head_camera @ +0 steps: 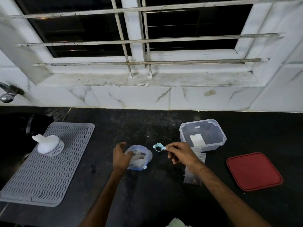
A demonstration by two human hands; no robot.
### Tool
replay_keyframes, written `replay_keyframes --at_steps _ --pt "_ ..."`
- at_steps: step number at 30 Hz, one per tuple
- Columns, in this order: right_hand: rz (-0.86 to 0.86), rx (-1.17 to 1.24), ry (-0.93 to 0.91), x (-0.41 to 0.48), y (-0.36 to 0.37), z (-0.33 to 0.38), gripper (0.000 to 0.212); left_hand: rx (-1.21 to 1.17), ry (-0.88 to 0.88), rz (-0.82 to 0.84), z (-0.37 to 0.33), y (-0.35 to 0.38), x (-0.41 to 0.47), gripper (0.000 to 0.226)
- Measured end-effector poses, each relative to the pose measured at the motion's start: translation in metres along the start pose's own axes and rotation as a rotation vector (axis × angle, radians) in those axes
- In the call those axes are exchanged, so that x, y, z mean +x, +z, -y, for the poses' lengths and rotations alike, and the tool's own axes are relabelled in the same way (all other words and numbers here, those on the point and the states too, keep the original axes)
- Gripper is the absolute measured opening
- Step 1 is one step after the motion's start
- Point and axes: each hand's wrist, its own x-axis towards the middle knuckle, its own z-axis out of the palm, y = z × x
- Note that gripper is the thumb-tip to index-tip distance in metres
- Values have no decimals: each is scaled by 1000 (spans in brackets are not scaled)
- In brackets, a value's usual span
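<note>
The small blue spoon is in the air, just beside the mouth of the plastic bag, and it carries a little heap of dark pieces. The right hand pinches its handle. The left hand grips the edge of the bag and keeps it open; more dark pieces lie inside.

I judge that one scoop is taken but not yet emptied anywhere. The clear box looks empty apart from a white label, and its red lid lies apart. Some small bags lie under the right arm.

All this stands on a black counter. On the left, a white bottle lies on a grey mat beside a sink. Behind are white tiles and a barred window, dark outside.
</note>
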Motion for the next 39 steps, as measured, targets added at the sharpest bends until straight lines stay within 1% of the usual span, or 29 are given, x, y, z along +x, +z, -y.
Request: replay_keyframes --at_steps 2,4,5,6,7,8,10,12,13,15,17,21,25,29,32,33,36,39 --pt "-13 15 -5 -8 -16 0 14 73 93 -66 -7 3 -9 47" --pt "-28 15 -8 -15 -32 -2 14 142 328 -201 -18 10 -24 45" --pt "-41 11 -10 -18 -42 -5 14 138 463 -230 -25 20 -32 39" --pt "-51 10 -13 -21 -51 -6 13 135 568 -199 -34 31 -42 34" --pt "-62 14 -18 -25 -61 -9 13 136 644 -105 -42 46 -54 29" --pt "-72 18 -24 -28 -70 -12 13 165 694 29 -48 60 -64 25" --pt "-94 14 -20 -33 -87 -19 12 362 742 288 -60 90 -84 22" --pt "-111 -6 -6 -38 -103 -28 12 575 734 429 -64 117 -97 29" --pt "-118 -13 -1 -40 -108 -33 12 648 712 454 -63 128 -100 34" --pt "-132 -26 -1 -45 -119 -40 13 733 678 462 -58 146 -103 39" --pt "-130 -39 -5 -50 -126 -45 13 744 650 436 -54 157 -103 35" --pt "-115 -81 -10 -50 -132 -51 13 703 600 381 -46 166 -102 23" --pt "-62 -197 -40 -48 -133 -59 11 628 623 315 -42 167 -109 18" --pt "-59 -487 -182 -46 -131 -65 12 440 612 265 -40 166 -118 16" --pt "-119 -774 -332 -45 -127 -70 17 288 562 277 -39 169 -124 9" --pt "-141 -817 -376 -45 -125 -72 18 251 553 284 -39 170 -125 9" --pt "-197 -791 -418 -45 -123 -77 22 169 510 278 -38 171 -129 13" --pt "-258 -644 -390 -44 -123 -79 23 155 477 252 -41 169 -131 17"
